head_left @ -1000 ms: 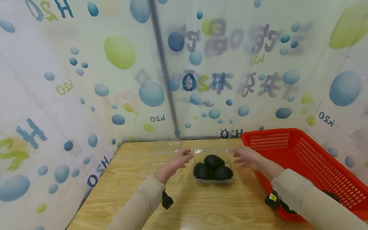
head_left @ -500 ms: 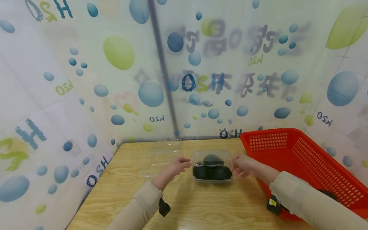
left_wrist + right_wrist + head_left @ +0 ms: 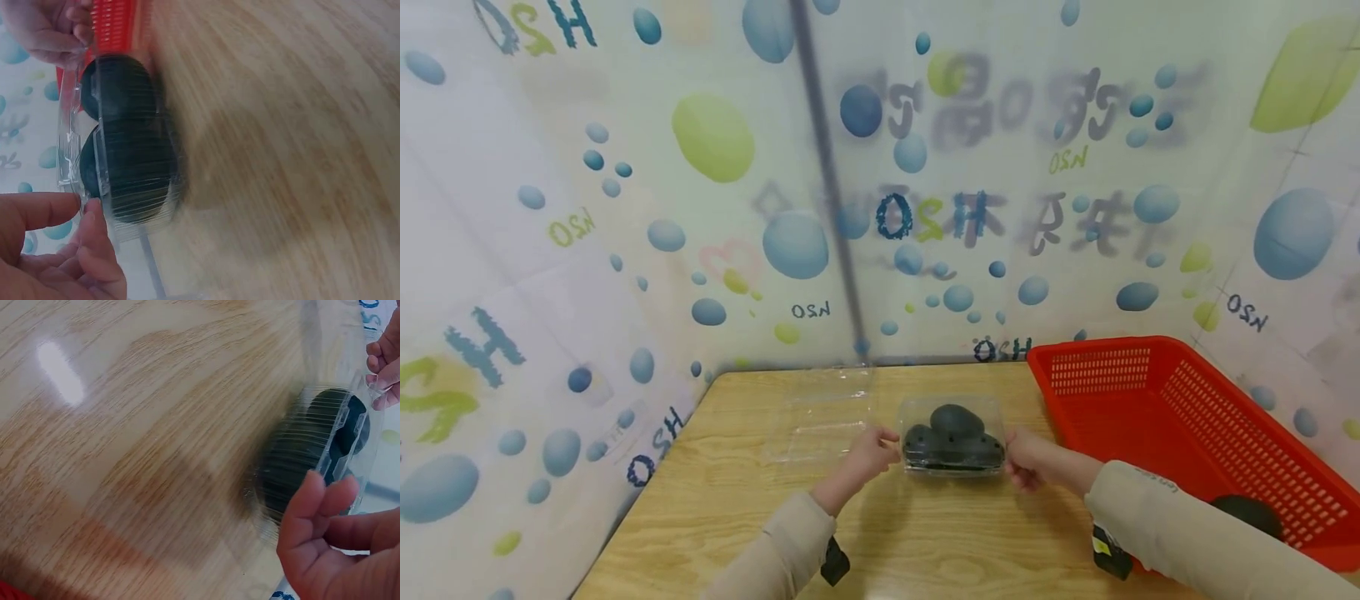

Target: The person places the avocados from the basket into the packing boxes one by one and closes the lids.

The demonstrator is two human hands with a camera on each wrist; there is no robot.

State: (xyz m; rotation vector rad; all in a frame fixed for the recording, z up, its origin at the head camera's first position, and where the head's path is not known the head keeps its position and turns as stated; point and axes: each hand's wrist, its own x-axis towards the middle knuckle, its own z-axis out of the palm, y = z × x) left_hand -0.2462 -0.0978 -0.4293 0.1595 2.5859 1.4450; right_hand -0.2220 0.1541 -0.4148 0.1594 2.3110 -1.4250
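A clear plastic clamshell box stands on the wooden table, its lid down over three dark, egg-shaped fruits that look like avocados. At the box's left end, my left hand pinches the rim between thumb and finger; the left wrist view shows the thumb against the edge. My right hand grips the rim at the opposite end, fingers curled, and in the right wrist view its fingertips lie at the box's seam. Whether the lid is fully latched cannot be told.
An open, clear plastic container lies left of the box towards the back. On the right stands a red perforated basket with a dark fruit inside, partly hidden by my right sleeve. A patterned curtain hangs behind the wooden table.
The clear lid has come down over the dark fruits, from raised to lying on the box. Both hands have lowered from above to the box's ends and now pinch its rim.
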